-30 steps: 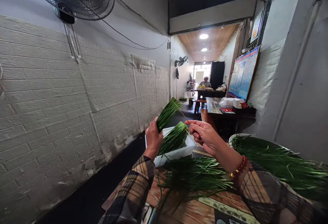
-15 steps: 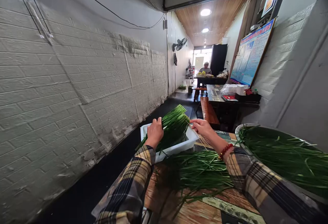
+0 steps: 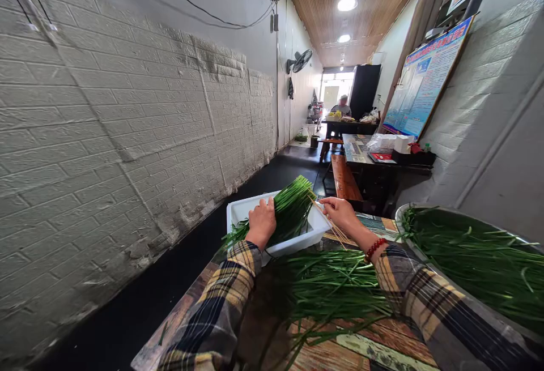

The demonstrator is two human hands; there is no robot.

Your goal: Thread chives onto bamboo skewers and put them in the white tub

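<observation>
In the head view a white plastic tub (image 3: 236, 210) holds a thick bunch of chives (image 3: 293, 204), its cut stem ends toward the upper right. My left hand (image 3: 262, 221) is closed over the left side of the bunch. At the stem ends, my right hand (image 3: 339, 212) pinches several thin skewers (image 3: 335, 230) that look like bamboo; one tip reaches the stems. Whether that tip goes into a stem is too small to tell. Loose chives (image 3: 340, 283) lie on the table below my right wrist.
To the right a large round metal basin (image 3: 399, 212) holds more chives. Under my arms is a wood-patterned table (image 3: 331, 354). Beyond stand a bench (image 3: 345, 177) and another table (image 3: 355, 147) with boxes. A person (image 3: 343, 105) sits far back.
The view has shifted a little. My left hand lies slightly farther right on the chives. My right hand stays near the stem ends, still pinching the skewers.
</observation>
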